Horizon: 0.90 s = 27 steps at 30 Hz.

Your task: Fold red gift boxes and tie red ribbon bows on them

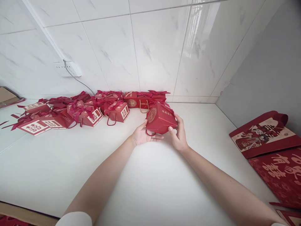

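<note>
Between my two hands a red gift box point(160, 117) is held tilted above the white table point(150, 182). It bears gold lettering, a round gold emblem, a rope handle and a ribbon at its top. My left hand point(145, 135) supports it from the lower left, thumb at the side and fingers beneath. On the right edge, my right hand point(179, 135) grips it with the thumb on the near face. Just behind stand similar red boxes point(132, 99) against the wall, and a box with a white character panel point(118, 111) sits to the left.
Several more ribboned red boxes point(35, 124) crowd the table's left back. A grey cable point(78, 81) runs from a wall socket point(68, 69) down behind them. On the right lie red printed bags point(265, 135). A cardboard box edge point(23, 215) shows at lower left.
</note>
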Motion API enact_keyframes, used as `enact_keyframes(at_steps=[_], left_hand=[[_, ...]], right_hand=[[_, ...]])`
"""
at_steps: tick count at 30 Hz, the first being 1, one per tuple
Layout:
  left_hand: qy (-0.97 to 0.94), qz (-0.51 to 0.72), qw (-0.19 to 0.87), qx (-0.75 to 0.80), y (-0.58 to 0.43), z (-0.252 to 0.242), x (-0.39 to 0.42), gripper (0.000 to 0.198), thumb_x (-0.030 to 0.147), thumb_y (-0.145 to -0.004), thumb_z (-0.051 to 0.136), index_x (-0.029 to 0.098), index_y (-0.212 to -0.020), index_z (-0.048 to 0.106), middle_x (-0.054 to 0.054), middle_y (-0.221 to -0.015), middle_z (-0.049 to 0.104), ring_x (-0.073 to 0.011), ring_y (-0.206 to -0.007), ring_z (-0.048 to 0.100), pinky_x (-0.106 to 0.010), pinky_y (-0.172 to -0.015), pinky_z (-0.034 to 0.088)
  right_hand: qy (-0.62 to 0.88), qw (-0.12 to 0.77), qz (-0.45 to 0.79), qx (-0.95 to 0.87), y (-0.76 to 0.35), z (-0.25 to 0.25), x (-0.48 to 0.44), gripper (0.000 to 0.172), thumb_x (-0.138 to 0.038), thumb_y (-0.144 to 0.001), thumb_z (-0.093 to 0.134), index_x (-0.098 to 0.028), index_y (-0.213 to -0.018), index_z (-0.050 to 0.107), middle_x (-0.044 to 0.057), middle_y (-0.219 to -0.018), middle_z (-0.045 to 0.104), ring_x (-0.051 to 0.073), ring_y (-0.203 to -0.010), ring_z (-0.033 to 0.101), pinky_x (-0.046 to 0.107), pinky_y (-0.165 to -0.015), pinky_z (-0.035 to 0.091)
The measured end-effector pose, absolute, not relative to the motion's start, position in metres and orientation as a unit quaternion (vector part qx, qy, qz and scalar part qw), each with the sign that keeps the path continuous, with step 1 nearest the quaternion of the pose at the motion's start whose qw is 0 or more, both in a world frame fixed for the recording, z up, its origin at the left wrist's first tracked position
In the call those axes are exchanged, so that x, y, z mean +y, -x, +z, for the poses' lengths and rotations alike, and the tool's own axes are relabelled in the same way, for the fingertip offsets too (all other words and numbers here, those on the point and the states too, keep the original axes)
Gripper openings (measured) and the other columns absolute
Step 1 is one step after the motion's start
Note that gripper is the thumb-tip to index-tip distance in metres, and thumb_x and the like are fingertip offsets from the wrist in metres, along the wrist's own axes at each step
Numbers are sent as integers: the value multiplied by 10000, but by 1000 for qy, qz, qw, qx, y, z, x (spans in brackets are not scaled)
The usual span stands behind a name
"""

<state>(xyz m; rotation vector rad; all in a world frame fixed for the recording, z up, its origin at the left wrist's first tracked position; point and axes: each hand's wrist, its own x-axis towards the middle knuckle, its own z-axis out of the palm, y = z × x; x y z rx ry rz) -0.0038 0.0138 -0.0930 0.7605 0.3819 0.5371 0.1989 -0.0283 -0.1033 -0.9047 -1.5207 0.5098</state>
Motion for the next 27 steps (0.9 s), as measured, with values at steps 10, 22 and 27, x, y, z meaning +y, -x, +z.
enact_keyframes(at_steps=[10,22,27], left_hand=[[-363,412,801,239,5,-88,20,764,735,-819,315,186,-1327,469,-141,-1339,536,-324,-1200,526,-483,-946,443],[-337,484,768,250,-2,-87,20,800,738,-801,369,150,-1333,478,-130,-1343,539,-330,-1267,465,-468,-1016,408],[-363,540,719,245,-1,-87,20,753,751,-794,365,228,-1322,493,-69,-1394,500,-302,-1284,450,-445,-1015,419]], right_hand=[[373,548,115,-740,-191,-113,-30,522,-249,-901,483,-370,-1389,343,74,-1435,344,274,-1252,445,437,-860,528],[378,556,121,-730,-189,-111,-30,560,-213,-894,481,-362,-1404,303,72,-1373,452,234,-1049,563,377,-698,533],[406,544,1,-734,-190,-111,-33,402,-128,-894,451,-294,-1260,469,59,-1046,638,226,-911,597,425,-801,444]])
